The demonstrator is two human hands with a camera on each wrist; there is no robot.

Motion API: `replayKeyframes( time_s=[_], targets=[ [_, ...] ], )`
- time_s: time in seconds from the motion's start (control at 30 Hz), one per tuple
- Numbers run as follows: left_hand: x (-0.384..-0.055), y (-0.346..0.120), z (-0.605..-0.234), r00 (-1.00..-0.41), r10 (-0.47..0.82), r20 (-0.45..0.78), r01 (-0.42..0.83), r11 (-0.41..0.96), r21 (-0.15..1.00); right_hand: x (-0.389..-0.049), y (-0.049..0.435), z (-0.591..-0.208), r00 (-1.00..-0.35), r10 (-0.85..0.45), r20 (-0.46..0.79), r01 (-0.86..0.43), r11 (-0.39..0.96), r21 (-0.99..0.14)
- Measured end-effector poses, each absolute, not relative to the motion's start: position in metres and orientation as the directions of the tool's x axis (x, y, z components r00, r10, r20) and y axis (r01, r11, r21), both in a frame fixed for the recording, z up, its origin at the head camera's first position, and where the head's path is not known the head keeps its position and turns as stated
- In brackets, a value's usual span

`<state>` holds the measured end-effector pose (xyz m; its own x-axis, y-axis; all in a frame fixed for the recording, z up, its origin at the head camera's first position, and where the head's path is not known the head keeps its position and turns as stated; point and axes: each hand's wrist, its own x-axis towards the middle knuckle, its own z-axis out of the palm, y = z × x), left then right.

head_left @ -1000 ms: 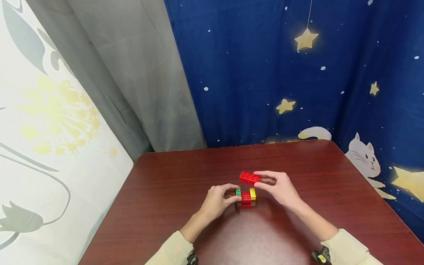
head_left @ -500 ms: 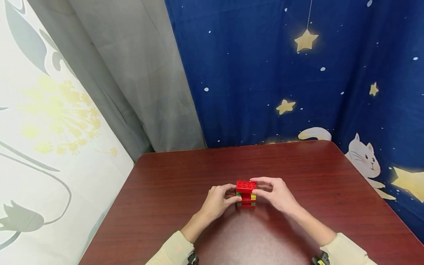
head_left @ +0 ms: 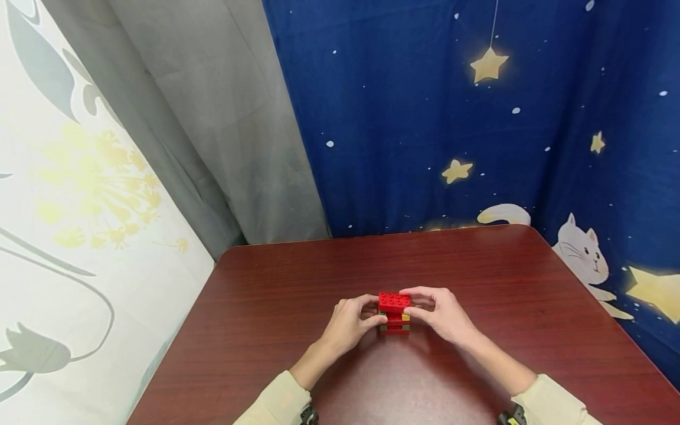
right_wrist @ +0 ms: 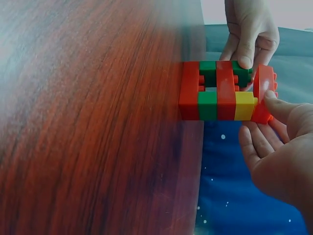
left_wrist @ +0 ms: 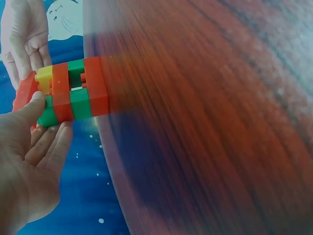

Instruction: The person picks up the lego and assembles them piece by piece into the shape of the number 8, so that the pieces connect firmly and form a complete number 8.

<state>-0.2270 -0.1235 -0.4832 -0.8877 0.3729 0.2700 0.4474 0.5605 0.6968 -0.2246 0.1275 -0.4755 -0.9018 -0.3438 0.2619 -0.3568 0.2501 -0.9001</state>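
A small tower of toy building bricks stands on the table: a red brick [right_wrist: 189, 93] at the bottom, two green bricks [right_wrist: 207, 106], a middle red brick [right_wrist: 226, 95], then a yellow brick [right_wrist: 244, 105] beside an upper green brick [left_wrist: 48, 116]. My left hand [head_left: 346, 321] pinches that upper green brick from the left side. From the right, my right hand [head_left: 445, 314] holds the top red brick [head_left: 394, 302] between thumb and fingers. In the right wrist view this brick sits slightly tilted on the tower, close against the yellow brick, with a gap over the green one.
The dark red wooden table [head_left: 297, 277] spreads around the tower, its far edge behind the hands. A blue star-patterned curtain [head_left: 404, 118] and a grey curtain [head_left: 223, 118] hang beyond it. A white patterned curtain [head_left: 32, 177] hangs at left.
My right hand has brought the red brick leftward and down from behind the tower onto its top, lowering it slightly in the last half second. The left hand stays on the tower.
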Motion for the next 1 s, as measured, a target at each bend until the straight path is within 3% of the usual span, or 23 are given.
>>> replayKeyframes(
  time_s=[0.6, 1.0],
  targets=[
    [-0.2271, -0.1234, -0.481, -0.891, 0.377, 0.254, 0.44, 0.58, 0.686, -0.225, 0.1271, -0.4764, -0.884, -0.362, 0.296, -0.41, 0.295, -0.863],
    [-0.2252, -0.1233, -0.4816, -0.894, 0.373, 0.249, 0.436, 0.591, 0.679, -0.2254, 0.1292, -0.4747, -0.904, -0.341, 0.258, -0.345, 0.226, -0.911]
  ],
)
